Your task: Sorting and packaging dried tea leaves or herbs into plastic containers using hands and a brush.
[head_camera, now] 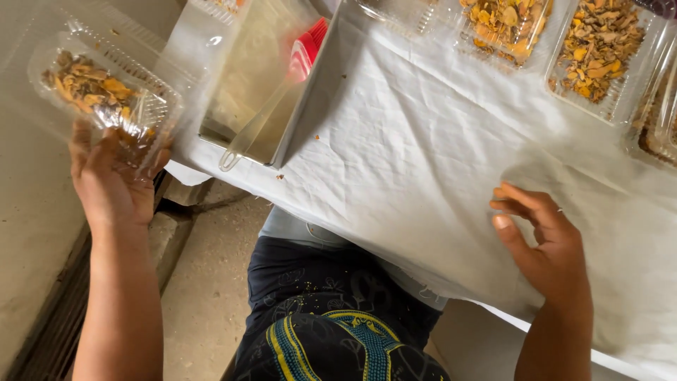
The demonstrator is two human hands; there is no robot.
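My left hand (113, 176) grips a clear box (99, 88) of yellow bits, out past the table's left edge. My right hand (546, 243) lies loose, fingers apart, on the white cloth (409, 141).

A clear plastic clamshell container (106, 88), rectangular with ribbed walls and part-filled with yellow-brown dried pieces, was held up at the left of the head view, off the table edge, resting on the fingers of the left hand (113, 180). Two more clear plastic trays of the same dried pieces lay side by side on the white cloth at the top edge: one at centre-right (504, 28), one further right (599, 53). A further clear container (659, 123) was cut off at the right edge, its contents unclear.
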